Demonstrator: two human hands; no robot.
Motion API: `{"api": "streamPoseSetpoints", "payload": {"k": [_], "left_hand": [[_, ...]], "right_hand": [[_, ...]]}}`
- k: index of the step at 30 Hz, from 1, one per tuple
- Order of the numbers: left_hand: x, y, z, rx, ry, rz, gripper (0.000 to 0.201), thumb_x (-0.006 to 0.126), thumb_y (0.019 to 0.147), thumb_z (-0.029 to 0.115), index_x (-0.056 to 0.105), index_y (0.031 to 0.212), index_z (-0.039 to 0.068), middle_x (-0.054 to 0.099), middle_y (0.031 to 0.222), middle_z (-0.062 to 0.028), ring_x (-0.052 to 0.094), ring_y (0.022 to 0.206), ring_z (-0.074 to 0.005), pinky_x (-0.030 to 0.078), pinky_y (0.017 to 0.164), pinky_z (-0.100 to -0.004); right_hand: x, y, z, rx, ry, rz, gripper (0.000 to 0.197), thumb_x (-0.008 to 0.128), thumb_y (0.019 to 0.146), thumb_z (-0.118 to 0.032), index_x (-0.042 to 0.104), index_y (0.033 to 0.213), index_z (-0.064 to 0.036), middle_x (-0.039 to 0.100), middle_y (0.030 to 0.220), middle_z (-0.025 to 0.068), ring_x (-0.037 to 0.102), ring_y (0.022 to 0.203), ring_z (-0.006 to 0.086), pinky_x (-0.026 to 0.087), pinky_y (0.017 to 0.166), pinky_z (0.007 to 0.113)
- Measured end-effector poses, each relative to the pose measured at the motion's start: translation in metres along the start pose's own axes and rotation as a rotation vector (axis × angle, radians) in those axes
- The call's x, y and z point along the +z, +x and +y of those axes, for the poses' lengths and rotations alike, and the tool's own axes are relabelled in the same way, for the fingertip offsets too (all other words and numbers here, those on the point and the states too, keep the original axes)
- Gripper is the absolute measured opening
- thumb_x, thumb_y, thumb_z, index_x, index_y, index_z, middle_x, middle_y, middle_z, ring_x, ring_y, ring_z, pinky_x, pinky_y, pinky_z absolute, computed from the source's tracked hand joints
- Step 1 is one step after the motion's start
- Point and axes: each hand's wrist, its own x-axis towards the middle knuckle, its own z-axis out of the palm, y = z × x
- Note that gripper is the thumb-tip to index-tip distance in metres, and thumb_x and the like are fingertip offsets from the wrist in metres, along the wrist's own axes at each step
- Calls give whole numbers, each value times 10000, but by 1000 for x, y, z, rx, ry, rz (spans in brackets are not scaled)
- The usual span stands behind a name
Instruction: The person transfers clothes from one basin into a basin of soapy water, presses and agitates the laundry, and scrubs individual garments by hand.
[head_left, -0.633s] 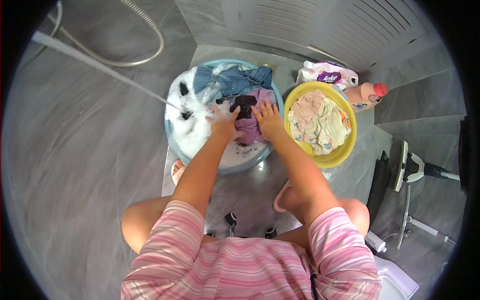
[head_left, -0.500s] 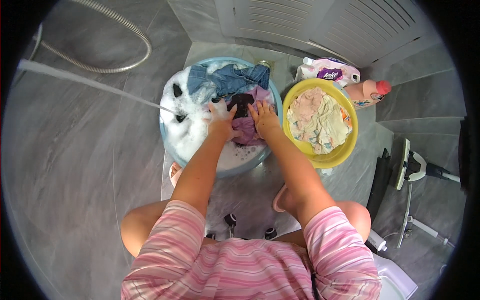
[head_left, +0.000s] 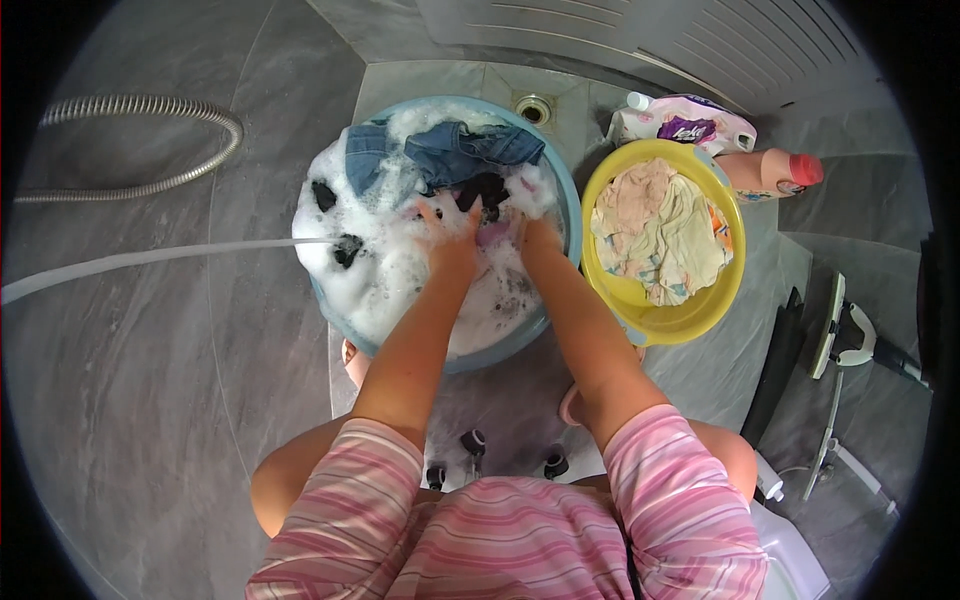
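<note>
A round blue basin (head_left: 572,215) holds white suds (head_left: 365,290) and wet clothes. My left hand (head_left: 452,240) presses into the foam, fingers spread and thumb apart, beside a black cloth (head_left: 483,190). Right of it, my right hand (head_left: 541,238) is pushed into suds and water at a purple garment (head_left: 492,234); its fingers are mostly hidden. Blue denim (head_left: 470,150) lies at the far side of the basin. Two dark bits of cloth poke through the foam at the left, one of them a black piece (head_left: 347,250).
A yellow basin (head_left: 690,325) with light-coloured clothes (head_left: 660,230) stands to the right. Behind it are a white-and-purple package (head_left: 690,125) and a pink bottle (head_left: 770,172). A metal shower hose (head_left: 190,105), a pale water stream (head_left: 130,258), a floor drain (head_left: 533,108) and a squeegee (head_left: 828,325) also show.
Both hands have pushed down into the suds, and my right fingers have sunk from sight. The purple garment is now mostly under foam and water. The whole view has shifted slightly.
</note>
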Motion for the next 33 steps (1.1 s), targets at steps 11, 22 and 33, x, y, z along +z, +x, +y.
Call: {"api": "streamPoseSetpoints", "payload": {"k": [11, 22, 33], "left_hand": [[-67, -14, -8, 90, 193, -232, 751, 623, 712, 487, 360, 1365, 226, 319, 1408, -173, 251, 1287, -451, 345, 989, -524], [-45, 9, 139, 448, -366, 132, 649, 556, 797, 385, 389, 1324, 44, 528, 1207, -227, 535, 1100, -327, 401, 940, -408], [54, 3, 267, -238, -1327, -766, 572, 525, 859, 282, 301, 1376, 179, 425, 1320, -109, 477, 1065, -211, 401, 822, -495]], "right_hand": [[-186, -68, 34, -242, 285, -279, 603, 604, 782, -358, 452, 1253, -13, 580, 1134, 200, 545, 1070, 349, 436, 910, 385], [-144, -156, 244, 66, 530, 33, 698, 613, 792, -326, 329, 1359, -34, 428, 1314, 231, 428, 1214, 342, 333, 1018, 376], [-35, -164, 258, 881, 1001, 397, 898, 774, 636, -301, 291, 1324, 15, 475, 1243, 243, 490, 1130, 353, 414, 940, 378]]}}
